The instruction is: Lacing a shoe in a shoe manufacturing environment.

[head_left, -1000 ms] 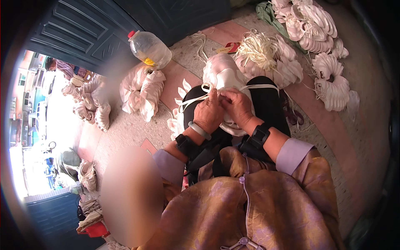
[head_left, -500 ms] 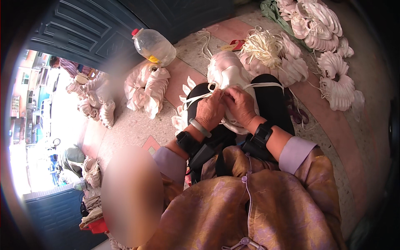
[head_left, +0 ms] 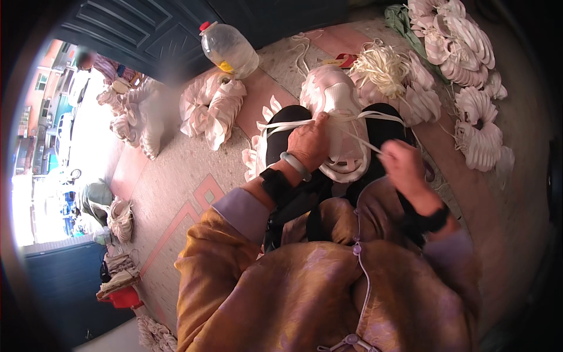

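A pale pink and white shoe upper lies between my knees, its rounded toe end pointing away from me. My left hand is closed at its left edge, fingertips by the lacing. In a closed grip, my right hand pulls a white shoelace taut, off to the right of the upper. Another stretch of lace runs out left across my knee, and one more lies over the right knee. What my left fingertips pinch is partly hidden.
Beyond my knees stands a clear plastic jug with a red cap. A bundle of cream laces lies on stacked uppers. More uppers rest in piles on the floor, at left and far right. A red container sits at lower left.
My hands were together over the upper; the right has moved right and toward me, drawing the lace straight. My left hand stays at the upper. The whole view has shifted slightly.
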`<state>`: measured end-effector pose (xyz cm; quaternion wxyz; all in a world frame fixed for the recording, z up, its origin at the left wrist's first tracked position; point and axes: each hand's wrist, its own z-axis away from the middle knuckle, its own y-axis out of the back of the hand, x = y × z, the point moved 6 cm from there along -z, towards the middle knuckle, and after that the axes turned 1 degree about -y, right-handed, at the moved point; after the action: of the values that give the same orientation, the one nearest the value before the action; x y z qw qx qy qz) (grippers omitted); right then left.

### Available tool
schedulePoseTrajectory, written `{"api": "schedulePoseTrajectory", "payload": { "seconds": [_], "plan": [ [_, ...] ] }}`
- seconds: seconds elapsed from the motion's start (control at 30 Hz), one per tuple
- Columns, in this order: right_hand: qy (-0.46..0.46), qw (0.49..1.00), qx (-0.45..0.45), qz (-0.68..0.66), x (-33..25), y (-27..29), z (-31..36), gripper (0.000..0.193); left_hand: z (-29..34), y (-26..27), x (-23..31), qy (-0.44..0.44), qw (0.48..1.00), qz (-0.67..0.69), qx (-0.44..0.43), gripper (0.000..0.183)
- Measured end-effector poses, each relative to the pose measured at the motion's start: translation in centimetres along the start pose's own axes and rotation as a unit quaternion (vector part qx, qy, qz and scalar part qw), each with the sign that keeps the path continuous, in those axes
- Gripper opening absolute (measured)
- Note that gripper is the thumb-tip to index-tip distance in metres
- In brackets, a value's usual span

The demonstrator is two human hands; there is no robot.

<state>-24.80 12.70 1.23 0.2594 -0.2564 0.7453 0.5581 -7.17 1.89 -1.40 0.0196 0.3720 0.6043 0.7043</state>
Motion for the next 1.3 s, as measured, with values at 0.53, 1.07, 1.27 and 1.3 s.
{"api": "schedulePoseTrajectory", "payload": {
  "seconds": [0.53,1.07,1.27,1.3],
  "plan": [
    [-0.163,0.961,-0.082,0.206,13.5,4.9,8.4,0.017,-3.2,3.0,-4.1,0.050,0.992,0.085,0.078,0.029],
    [0.094,0.993,0.004,0.075,-0.4,-1.5,-2.4,0.024,-5.7,1.0,-4.5,-0.151,0.972,0.174,0.036,0.014],
    [0.114,0.987,-0.047,0.104,-1.5,-2.8,-3.0,0.027,-6.1,2.5,-6.1,-0.111,0.863,0.465,-0.164,0.002],
    [0.115,0.986,-0.052,0.106,-1.5,-3.0,-3.0,0.027,-5.9,3.3,-5.9,-0.096,0.830,0.524,-0.165,0.003]
  ]
}}
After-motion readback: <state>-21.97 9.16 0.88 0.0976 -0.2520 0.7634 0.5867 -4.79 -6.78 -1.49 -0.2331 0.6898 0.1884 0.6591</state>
